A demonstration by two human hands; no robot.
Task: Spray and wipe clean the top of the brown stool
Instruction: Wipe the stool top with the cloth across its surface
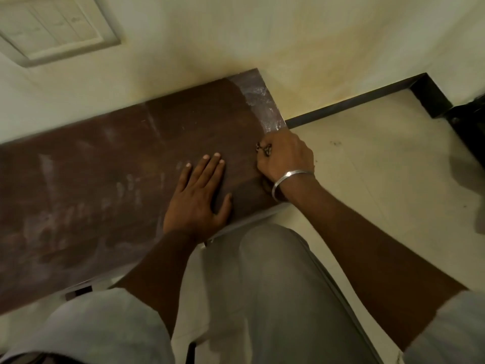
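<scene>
The brown stool top (105, 179) is a long dark board against the wall, with pale smears and a whitish dusty patch (259, 101) at its far right end. My left hand (199, 195) lies flat on the board, palm down with fingers spread, and holds nothing. At the stool's right edge my right hand (284, 158) is curled into a fist, a metal bangle on its wrist. A small dark patterned item (263, 149) peeks out between the fingers; I cannot tell what it is. No spray bottle is in view.
A cream wall (236, 35) rises behind the stool, with a switch plate (52, 24) at upper left. A pale tiled floor (380, 166) with a black skirting (367, 101) lies to the right. A dark object (469, 122) sits at the far right. My grey-trousered knee (275, 271) is below the stool.
</scene>
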